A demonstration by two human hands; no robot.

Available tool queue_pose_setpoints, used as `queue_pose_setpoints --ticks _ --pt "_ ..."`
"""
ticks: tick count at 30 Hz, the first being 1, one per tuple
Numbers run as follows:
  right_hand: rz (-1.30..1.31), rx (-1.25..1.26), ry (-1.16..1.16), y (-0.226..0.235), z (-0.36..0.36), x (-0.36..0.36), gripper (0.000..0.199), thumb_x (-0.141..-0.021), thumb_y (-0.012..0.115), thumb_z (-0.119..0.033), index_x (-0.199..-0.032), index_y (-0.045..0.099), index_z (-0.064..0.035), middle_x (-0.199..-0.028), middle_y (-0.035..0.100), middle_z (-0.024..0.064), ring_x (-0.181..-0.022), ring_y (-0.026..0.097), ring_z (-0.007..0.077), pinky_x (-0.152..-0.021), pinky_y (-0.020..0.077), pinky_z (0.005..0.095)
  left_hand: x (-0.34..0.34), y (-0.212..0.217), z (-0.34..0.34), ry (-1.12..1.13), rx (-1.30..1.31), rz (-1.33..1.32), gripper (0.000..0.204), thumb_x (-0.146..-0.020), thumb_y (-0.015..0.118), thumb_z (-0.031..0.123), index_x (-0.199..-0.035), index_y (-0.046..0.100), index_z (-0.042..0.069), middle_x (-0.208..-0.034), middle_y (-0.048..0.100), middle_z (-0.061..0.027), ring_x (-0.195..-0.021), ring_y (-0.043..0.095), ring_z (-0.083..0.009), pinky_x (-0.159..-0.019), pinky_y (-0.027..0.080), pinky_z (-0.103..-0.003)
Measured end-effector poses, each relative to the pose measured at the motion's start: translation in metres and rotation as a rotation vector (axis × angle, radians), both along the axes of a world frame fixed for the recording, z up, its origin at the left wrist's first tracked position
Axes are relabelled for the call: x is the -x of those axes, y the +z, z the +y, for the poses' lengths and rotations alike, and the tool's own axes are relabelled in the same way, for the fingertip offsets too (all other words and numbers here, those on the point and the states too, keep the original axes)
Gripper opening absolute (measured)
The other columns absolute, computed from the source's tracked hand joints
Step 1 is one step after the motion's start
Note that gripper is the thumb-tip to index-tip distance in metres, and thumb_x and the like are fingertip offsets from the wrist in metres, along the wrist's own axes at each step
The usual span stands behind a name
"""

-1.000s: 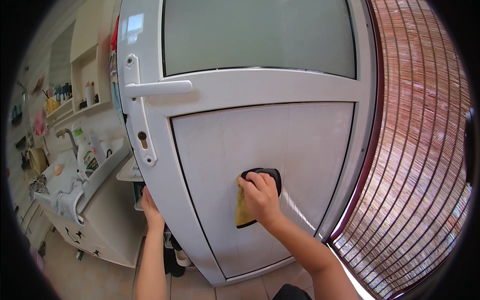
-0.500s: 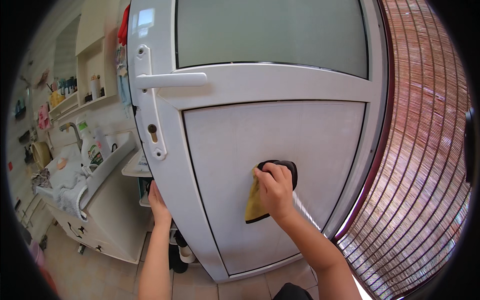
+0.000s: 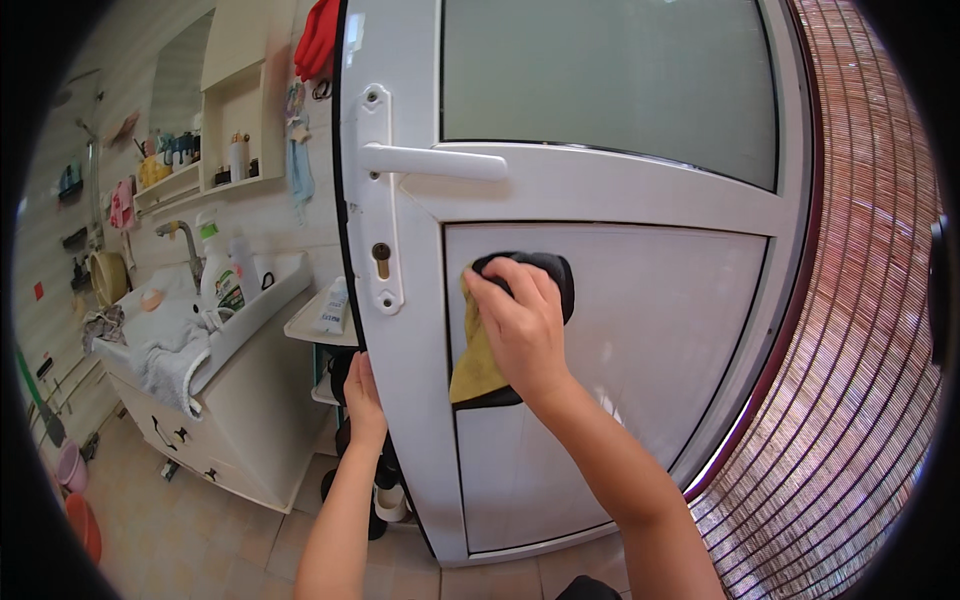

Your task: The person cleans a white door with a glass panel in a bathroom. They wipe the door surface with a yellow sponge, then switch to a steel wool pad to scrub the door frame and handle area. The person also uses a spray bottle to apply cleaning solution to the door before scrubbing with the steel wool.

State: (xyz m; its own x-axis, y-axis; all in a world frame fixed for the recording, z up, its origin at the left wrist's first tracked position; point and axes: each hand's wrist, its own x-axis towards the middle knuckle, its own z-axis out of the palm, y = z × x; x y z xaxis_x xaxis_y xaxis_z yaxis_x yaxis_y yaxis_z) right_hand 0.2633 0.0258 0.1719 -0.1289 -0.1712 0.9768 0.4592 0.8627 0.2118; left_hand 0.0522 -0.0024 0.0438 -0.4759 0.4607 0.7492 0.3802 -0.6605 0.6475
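A white door (image 3: 610,185) with a frosted upper pane fills the middle. Against its lower panel, my right hand (image 3: 522,325) presses a yellow cleaning cloth (image 3: 477,362) with a dark border. The fingers are closed over the cloth, which bunches above the hand and hangs to its left. My left hand (image 3: 365,402) grips the door's left edge below the lock plate; part of its fingers is hidden at the edge. Above both hands are the white door handle (image 3: 435,161) and its keyhole.
Left of the door stands a white washbasin cabinet (image 3: 225,425) with a spray bottle (image 3: 219,270) and a grey towel (image 3: 170,360). A narrow shelf rack (image 3: 312,322) sits close behind the door edge. A slatted blind (image 3: 860,300) hangs at the right.
My right hand and the cloth have moved up and toward the left side of the lower panel. The view has shifted left, showing more of the room; my left hand stays at the door edge.
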Motion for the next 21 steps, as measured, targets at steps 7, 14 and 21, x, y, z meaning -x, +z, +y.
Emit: queue_pose_setpoints --ticks 7,14,21 --pt "-0.329 0.194 -0.11 -0.15 -0.024 -0.009 0.058 -0.064 0.073 -0.009 -0.121 0.064 -0.007 -0.115 0.056 0.008 -0.094 0.057 0.0268 -0.079 0.0452 0.0392 -0.008 0.01 -0.014 0.004 0.034 0.014 0.046 -0.106 0.037 0.039 -0.09 0.054 -0.002 -0.079 0.054 -0.006 -0.076 0.05 -0.0144 -0.071 0.042 -0.029" --pt "-1.015 0.274 0.005 -0.298 0.004 -0.067 0.039 -0.08 0.056 -0.009 -0.119 0.062 -0.0041 -0.121 0.055 0.0048 -0.098 0.057 0.0209 -0.083 0.0481 0.0329 -0.007 0.011 0.004 0.055 0.009 0.032 0.046 -0.105 0.038 0.04 -0.09 0.055 -0.001 -0.074 0.055 -0.0112 -0.072 0.053 -0.019 -0.069 0.044 -0.032" --pt "-0.371 -0.024 0.141 -0.088 -0.019 -0.004 0.039 -0.07 0.065 -0.002 -0.108 0.065 -0.0015 -0.116 0.062 0.0108 -0.092 0.059 0.0261 -0.086 0.05 0.0384 -0.001 0.013 -0.008 0.029 0.041 0.007 0.041 -0.105 0.04 0.035 -0.092 0.055 -0.001 -0.075 0.055 -0.0103 -0.072 0.049 -0.0176 -0.068 0.044 -0.032"
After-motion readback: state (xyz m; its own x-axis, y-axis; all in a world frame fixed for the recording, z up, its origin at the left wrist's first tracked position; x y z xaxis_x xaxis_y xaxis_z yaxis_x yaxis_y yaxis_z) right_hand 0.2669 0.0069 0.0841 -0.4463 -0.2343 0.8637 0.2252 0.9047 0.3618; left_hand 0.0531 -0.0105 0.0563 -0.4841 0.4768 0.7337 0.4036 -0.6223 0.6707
